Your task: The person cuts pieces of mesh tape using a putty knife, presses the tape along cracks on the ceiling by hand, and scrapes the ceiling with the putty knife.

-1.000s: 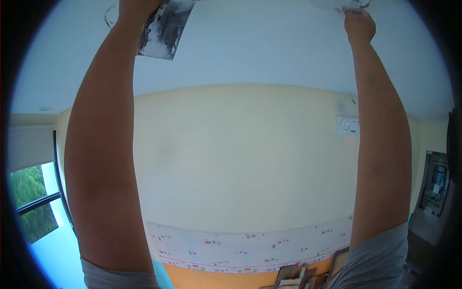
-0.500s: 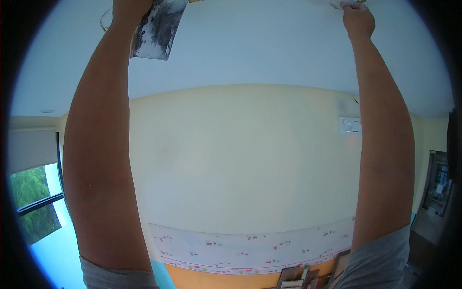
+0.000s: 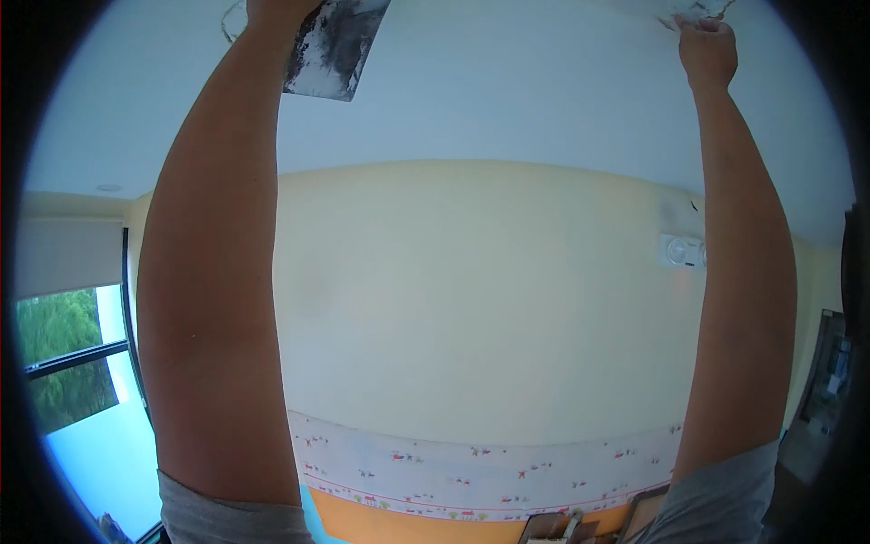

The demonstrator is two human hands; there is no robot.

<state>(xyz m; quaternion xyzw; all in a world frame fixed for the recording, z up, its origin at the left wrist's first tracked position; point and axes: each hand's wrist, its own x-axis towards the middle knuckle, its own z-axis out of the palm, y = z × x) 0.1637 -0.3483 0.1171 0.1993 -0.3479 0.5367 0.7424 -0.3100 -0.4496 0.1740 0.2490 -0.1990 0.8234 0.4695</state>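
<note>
Both my arms reach up toward the white ceiling. At the upper edge, my left hand (image 3: pixel 279 9) is partly cut off and its fingers are out of sight. Against it is a flat rectangular plate (image 3: pixel 337 50), smeared dark grey and white, which it appears to hold. My right hand (image 3: pixel 709 54) is raised at the upper right with its fingers curled closed. Just beyond its fingertips is a ragged whitish patch with brownish edges (image 3: pixel 702 11) on the ceiling. What the fingers grip, if anything, I cannot make out.
A cream wall (image 3: pixel 480 299) faces me, with a white fixture (image 3: pixel 681 251) beside my right forearm. Below runs a patterned border (image 3: pixel 489 462) over an orange band. A window (image 3: pixel 68 354) is at left, a dark doorway (image 3: pixel 825 372) at right. Brown objects (image 3: pixel 548 526) show at the bottom.
The whole view has shifted and tilted, so both arms, the plate and the ceiling patch sit farther right. More of the ragged patch shows above my right hand. Neither grip visibly changes.
</note>
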